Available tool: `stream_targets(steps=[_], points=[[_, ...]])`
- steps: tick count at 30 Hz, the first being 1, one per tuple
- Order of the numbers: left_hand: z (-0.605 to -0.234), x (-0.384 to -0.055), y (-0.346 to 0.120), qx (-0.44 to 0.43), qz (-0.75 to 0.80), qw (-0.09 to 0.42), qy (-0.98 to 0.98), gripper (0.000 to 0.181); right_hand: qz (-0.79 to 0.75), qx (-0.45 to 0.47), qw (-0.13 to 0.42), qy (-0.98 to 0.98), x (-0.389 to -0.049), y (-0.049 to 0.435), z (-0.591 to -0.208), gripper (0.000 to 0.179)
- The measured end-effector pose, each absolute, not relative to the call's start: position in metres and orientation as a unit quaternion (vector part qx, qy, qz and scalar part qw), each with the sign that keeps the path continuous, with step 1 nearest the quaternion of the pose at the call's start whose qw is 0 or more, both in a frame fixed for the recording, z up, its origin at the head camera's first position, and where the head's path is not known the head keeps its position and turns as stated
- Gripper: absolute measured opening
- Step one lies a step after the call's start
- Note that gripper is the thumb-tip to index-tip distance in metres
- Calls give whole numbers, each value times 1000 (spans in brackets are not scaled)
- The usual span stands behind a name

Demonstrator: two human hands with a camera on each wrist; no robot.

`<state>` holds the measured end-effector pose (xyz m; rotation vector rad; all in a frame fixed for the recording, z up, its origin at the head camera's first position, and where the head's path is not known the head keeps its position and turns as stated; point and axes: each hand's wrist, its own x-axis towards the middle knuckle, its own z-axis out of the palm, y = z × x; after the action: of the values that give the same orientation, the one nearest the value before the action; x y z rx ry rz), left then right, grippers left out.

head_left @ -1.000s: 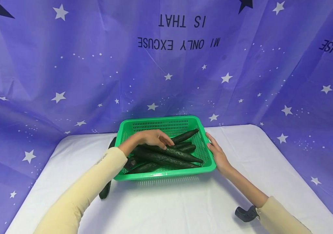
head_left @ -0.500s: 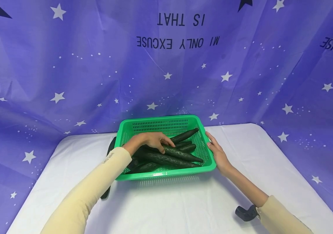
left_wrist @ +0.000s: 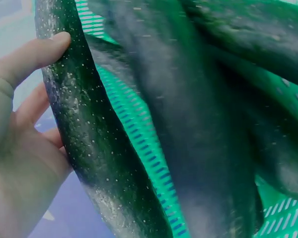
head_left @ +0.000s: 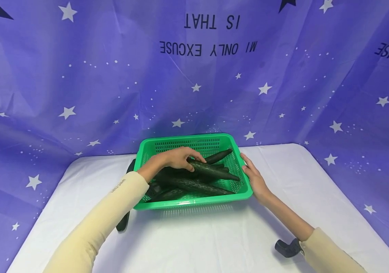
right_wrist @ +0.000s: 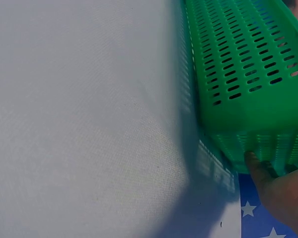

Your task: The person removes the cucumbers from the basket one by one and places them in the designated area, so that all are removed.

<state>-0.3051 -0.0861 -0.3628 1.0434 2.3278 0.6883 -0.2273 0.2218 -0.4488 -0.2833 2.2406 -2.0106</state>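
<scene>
A green perforated basket (head_left: pixel 194 203) with several dark green cucumbers (head_left: pixel 199 186) in it stands on the white table. Inside it, my left hand (head_left: pixel 179 157) grips the end of one cucumber (head_left: pixel 215 171), its thumb on one side and fingers on the other. The left wrist view shows this cucumber (left_wrist: pixel 97 131) close up, apart from its neighbour (left_wrist: pixel 184 114). At the basket's right end, my right hand (head_left: pixel 256 182) holds the rim from outside. One finger (right_wrist: pixel 256 166) of it touches the end wall in the right wrist view.
Left of the basket, a dark green cucumber (head_left: pixel 123 223) lies on the white tablecloth (head_left: pixel 194 242), partly behind the left sleeve. A black curved object (head_left: pixel 287 248) is at the right sleeve. A purple curtain (head_left: pixel 194 106) with white stars stands right behind the basket.
My left hand reached down onto a cucumber, took hold of it and raised it slightly, moving back towards the curtain. The right hand and basket have stayed in place.
</scene>
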Motion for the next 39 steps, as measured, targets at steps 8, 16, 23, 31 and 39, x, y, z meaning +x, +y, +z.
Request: stream_targets(steps=[8, 16, 23, 31, 39], points=[[-339, -296, -103, 399, 295, 153, 855, 47, -663, -101, 57, 739, -229, 222, -448, 54], [-310, -281, -132, 376, 329, 72, 863, 48, -661, -95, 57, 742, -226, 223, -449, 55], [-297, -265, -166, 334, 346, 12, 877, 50, -661, -98, 63, 741, -226, 224, -448, 57], [-307, -246, -214, 265, 386, -17, 884, 50, -658, -97, 71, 743, -226, 223, -447, 57], [-323, -222, -253, 182, 413, -41, 892, 54, -662, -105, 78, 738, -227, 223, -447, 57]])
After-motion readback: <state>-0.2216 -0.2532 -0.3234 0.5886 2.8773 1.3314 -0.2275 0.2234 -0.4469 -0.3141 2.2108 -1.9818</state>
